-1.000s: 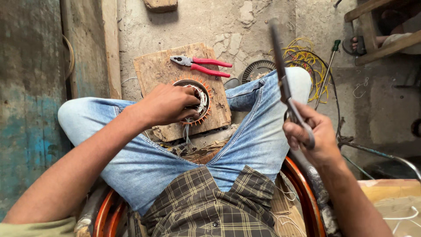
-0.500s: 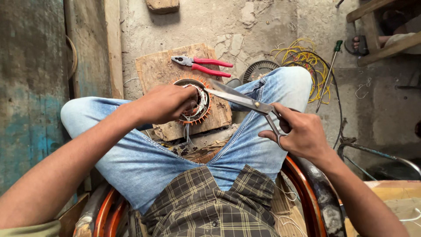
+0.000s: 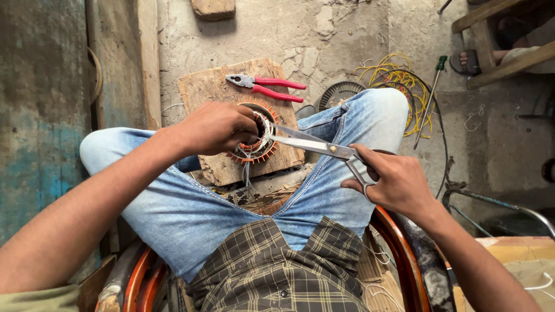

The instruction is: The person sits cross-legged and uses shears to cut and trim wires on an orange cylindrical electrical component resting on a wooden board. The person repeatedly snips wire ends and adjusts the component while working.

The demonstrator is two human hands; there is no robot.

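On the wooden board (image 3: pixel 211 92), just below the red pliers (image 3: pixel 272 88): left hand (image 3: pixel 217 127) clamped over the stator (image 3: pixel 257 134); right hand (image 3: pixel 393 182) gripping scissors (image 3: pixel 315 144), blades parted at its windings.

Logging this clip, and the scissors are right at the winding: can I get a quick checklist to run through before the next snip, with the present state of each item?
1. Left hand steadies the round stator on the wooden board: ok.
2. Right hand has its fingers through the scissors handles: ok.
3. Blade tips reach the stator's inner wires: ok.
4. Left fingertips clear of the blades: cannot tell, they sit very close.
5. Which wire lies between the blades: cannot tell.
6. Red-handled pliers lie on the board away from the cut: ok.
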